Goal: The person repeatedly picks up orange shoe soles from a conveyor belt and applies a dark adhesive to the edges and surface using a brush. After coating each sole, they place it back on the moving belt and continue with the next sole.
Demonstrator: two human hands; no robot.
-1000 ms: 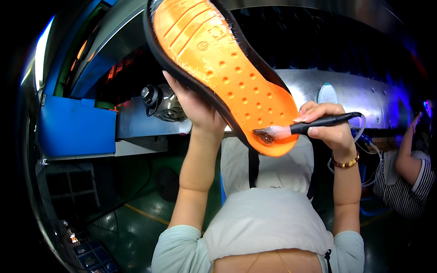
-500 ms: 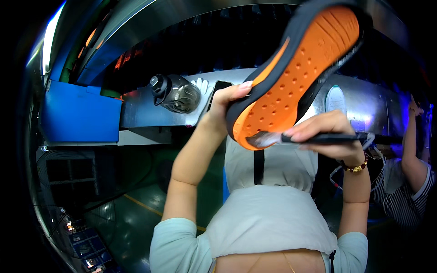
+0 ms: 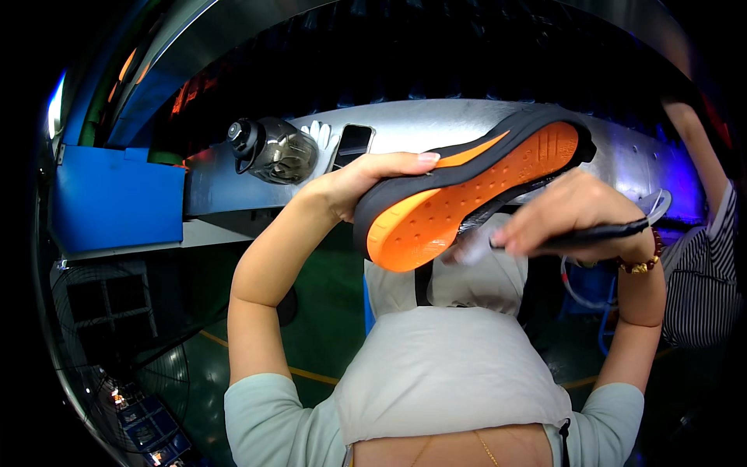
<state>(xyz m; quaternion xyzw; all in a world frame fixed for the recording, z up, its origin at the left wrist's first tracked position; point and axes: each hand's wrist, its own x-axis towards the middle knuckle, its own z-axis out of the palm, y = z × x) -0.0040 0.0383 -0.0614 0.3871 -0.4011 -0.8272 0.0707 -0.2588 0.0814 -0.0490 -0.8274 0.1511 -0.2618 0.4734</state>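
A black shoe sole (image 3: 475,183) with an orange, dimpled inner face is held up over my lap, that face turned toward me. My left hand (image 3: 369,177) grips it at the heel end, thumb along the upper edge. In my right hand (image 3: 580,214) is a black-handled brush (image 3: 475,247), pinched between fingers and thumb. Motion blurs the pale bristles, which are close to the lower edge of the sole near the heel; whether they touch it I cannot tell. A thin translucent tube (image 3: 661,204) shows by the handle's rear end.
A metal workbench (image 3: 226,183) runs behind the sole. On its left part are a dark translucent bottle (image 3: 284,152), white gloves (image 3: 320,136) and a phone (image 3: 354,144). A blue box-shaped panel (image 3: 120,198) stands at far left. At right is another person's arm (image 3: 700,148) with a striped garment.
The sole has come down and tilted flatter, its toe end lower. The brush has moved off the heel's orange face toward the sole's lower edge. Both hands still hold their things.
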